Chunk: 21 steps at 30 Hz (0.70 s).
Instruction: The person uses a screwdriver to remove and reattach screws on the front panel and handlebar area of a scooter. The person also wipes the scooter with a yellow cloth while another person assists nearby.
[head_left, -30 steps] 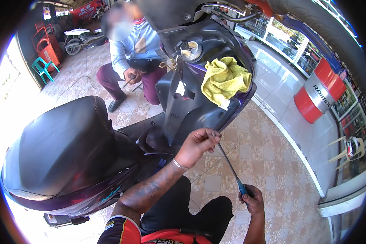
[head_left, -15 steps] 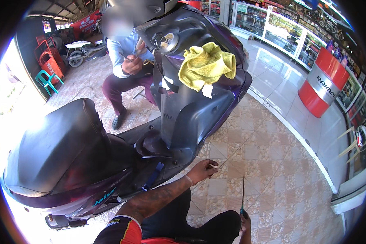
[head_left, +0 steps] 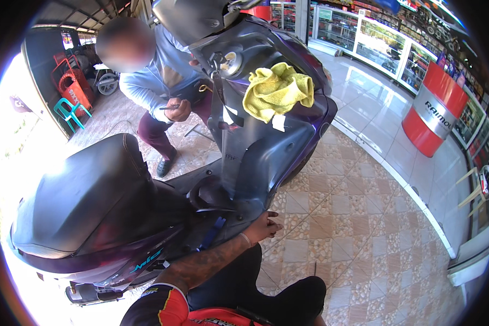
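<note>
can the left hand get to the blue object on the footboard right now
Probably yes: the left hand is close by, and nothing seems to lie over the blue object on the footboard beside the forearm.

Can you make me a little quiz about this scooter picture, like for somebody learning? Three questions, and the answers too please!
1. What colour is the cloth lying on the scooter?
2. True or false: the person's left hand is resting on the scooter's seat.
3. Which is nearer the picture's left edge, the green chair or the red-and-silver drum?

Key:
1. Yellow.
2. False; it is low down near the footboard.
3. The green chair.
</note>
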Available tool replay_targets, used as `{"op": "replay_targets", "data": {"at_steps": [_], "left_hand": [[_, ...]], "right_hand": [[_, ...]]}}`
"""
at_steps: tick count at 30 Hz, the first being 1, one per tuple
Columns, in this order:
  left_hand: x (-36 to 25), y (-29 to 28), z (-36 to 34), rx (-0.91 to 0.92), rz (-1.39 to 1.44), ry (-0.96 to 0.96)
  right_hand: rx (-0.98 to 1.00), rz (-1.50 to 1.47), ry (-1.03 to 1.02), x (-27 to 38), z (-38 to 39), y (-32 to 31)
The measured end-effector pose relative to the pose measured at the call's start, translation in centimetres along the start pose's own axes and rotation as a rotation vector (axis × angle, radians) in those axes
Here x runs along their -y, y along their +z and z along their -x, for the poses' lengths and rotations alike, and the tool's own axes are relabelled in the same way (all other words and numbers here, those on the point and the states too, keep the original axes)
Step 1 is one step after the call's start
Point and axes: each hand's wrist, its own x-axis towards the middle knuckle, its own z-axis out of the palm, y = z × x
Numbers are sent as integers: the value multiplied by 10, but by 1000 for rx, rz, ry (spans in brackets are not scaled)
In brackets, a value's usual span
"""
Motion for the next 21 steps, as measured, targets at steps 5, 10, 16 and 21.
{"op": "replay_targets", "data": {"at_steps": [5,10,16,21], "left_hand": [[11,-19,9,-48,23,5],[21,-38,16,-91,161,24],[24,-56,15,-110,208,61],[29,-76,0,-130,210,147]], "right_hand": [[-376,39,-253,123,7,-92],[-761,-261,-1005,401,184,-254],[-1006,-29,-1779,642,446,-303],[-1116,356,-1980,772,523,-283]]}}
